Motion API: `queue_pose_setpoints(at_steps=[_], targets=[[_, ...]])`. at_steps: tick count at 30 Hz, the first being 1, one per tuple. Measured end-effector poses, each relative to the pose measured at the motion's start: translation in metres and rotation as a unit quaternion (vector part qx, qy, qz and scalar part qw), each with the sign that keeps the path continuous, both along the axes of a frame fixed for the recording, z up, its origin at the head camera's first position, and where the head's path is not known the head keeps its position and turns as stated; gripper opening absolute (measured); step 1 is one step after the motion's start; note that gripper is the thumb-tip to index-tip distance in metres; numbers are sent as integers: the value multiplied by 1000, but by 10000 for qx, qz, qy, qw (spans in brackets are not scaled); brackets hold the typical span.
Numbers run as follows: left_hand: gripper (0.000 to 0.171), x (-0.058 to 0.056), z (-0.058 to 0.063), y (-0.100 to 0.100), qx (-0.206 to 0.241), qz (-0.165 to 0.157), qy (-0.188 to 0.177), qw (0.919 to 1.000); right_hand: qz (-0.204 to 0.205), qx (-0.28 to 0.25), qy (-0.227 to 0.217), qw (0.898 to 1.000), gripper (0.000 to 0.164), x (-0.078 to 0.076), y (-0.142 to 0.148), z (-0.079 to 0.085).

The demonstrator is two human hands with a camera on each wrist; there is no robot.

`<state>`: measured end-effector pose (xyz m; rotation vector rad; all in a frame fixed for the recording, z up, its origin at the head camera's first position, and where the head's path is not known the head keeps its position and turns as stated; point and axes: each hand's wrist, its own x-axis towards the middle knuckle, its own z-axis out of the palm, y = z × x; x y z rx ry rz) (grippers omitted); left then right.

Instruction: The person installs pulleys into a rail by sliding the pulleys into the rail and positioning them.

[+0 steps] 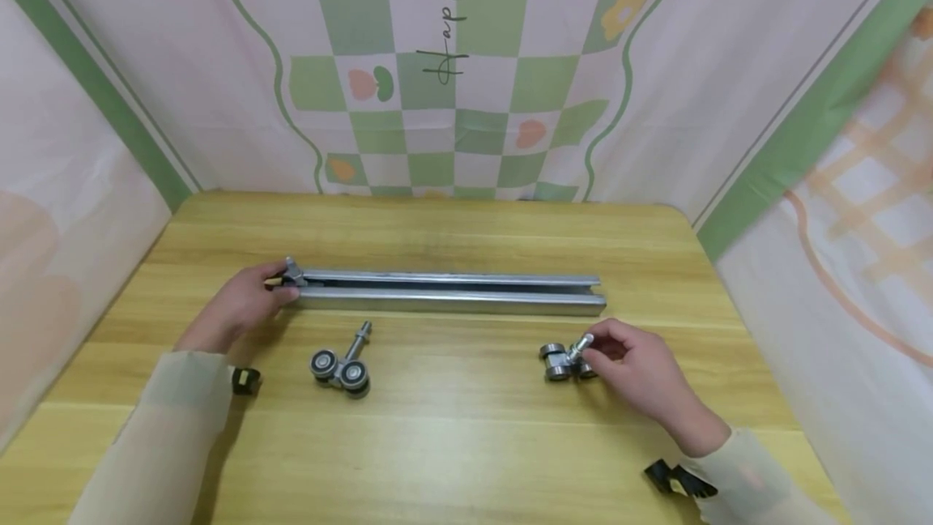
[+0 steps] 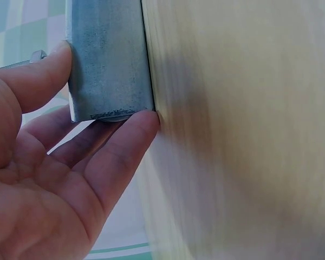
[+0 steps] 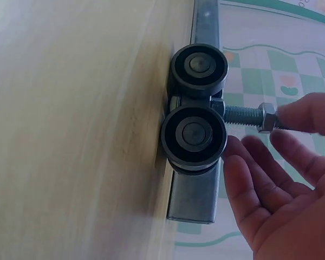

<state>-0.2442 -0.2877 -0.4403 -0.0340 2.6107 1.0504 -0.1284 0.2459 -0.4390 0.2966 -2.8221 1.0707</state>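
A metal channel rail with a slot along its top lies across the table. At its left end is my left hand, with thumb and fingers round the end; in the left wrist view the thumb presses the rail's side. A bolt sticks up from that end, its lower part hidden. My right hand pinches the threaded bolt of a roller trolley near its nut. This trolley's wheels are low over the table, in front of the rail's right end.
Another roller trolley lies in front of the rail's left part, its bolt pointing up and away. The wooden table ends at a printed cloth backdrop, with cloth at both sides too.
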Motion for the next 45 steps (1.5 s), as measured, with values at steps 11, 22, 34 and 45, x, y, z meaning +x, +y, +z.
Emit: queue_pose_setpoints(at_steps=[11, 22, 34, 45], targets=[[74, 2, 1, 2, -105, -11, 127, 9999, 19, 117, 406, 9991, 11, 2, -2, 1], [75, 1, -1, 1, -59, -32, 92, 9999, -396, 289, 390, 9980, 15, -1, 14, 2], [77, -1, -1, 1, -165, -61, 84, 9998, -896, 267, -77, 9956, 21, -1, 33, 5], [78, -1, -1, 0, -184, -70, 44, 9998, -1050, 275, -208, 9939, 25, -4, 48, -1]])
